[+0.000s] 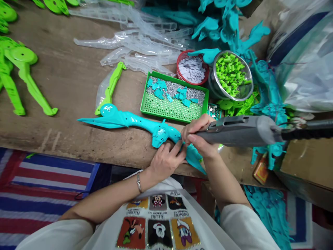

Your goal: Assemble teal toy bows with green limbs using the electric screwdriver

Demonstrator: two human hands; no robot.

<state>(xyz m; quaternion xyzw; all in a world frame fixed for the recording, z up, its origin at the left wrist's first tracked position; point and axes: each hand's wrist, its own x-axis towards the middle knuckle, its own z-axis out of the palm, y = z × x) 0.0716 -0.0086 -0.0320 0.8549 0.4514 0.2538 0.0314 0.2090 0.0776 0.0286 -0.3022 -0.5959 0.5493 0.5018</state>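
A long turquoise plastic toy part [140,123] lies across the front of the table, with a broad pointed end at the left. My left hand [166,158] is closed on its right section, fingers pressed near a joint. My right hand [201,135] grips the front of a grey electric screwdriver [236,131], which lies nearly level. Its tip meets the turquoise part beside my left fingertips; the exact contact is hidden by my fingers. Just behind sits a green tray [174,113] with small silver screws [179,88] and small turquoise pieces [159,93].
A red basket [179,71] of white pieces and a metal bowl [249,88] of small green parts stand behind. Clear plastic parts [135,41] are piled at the back, green parts [28,76] at the left. A cardboard box [309,163] stands right. The screwdriver's cable [307,130] runs rightward.
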